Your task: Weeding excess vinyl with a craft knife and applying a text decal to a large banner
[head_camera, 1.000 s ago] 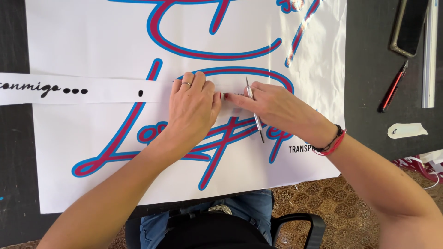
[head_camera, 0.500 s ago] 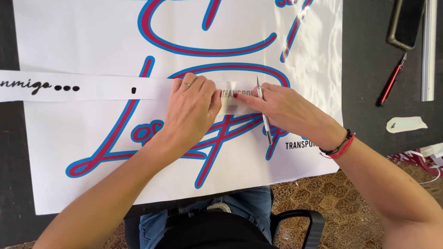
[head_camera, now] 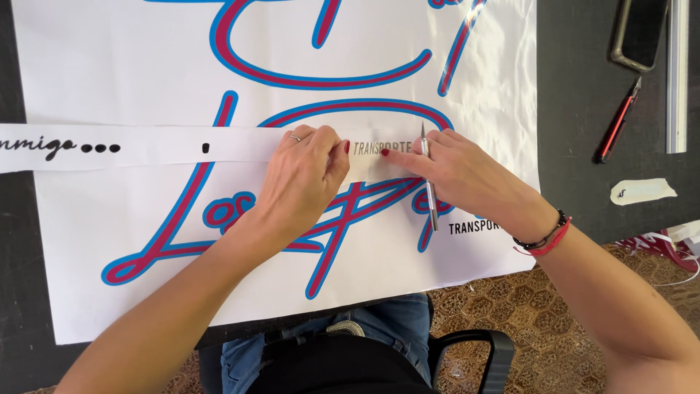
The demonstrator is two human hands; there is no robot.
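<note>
A large white sheet (head_camera: pixel 131 66) with big red-and-blue script lettering covers the dark table. Across it lies a long white strip (head_camera: pixel 146 146) with small black lettering. My left hand (head_camera: pixel 302 179) presses flat on the strip's right part, fingers spread. My right hand (head_camera: pixel 467 175) holds a thin silver craft knife (head_camera: pixel 429 182), blade tip pointing away from me, while its forefinger touches a translucent piece (head_camera: pixel 379 164) with grey letters at the strip's end.
A red-handled cutter (head_camera: pixel 616 124), a metal ruler (head_camera: pixel 677 73) and a dark clip-like tool (head_camera: pixel 642 33) lie on the dark table (head_camera: pixel 583 73) at right. A small white scrap (head_camera: pixel 642 191) is nearby. My chair arm (head_camera: pixel 474 350) and patterned floor (head_camera: pixel 554 299) show below.
My hands have drawn apart a little, uncovering the translucent piece with grey letters between them. The knife has swung more upright in my right hand.
</note>
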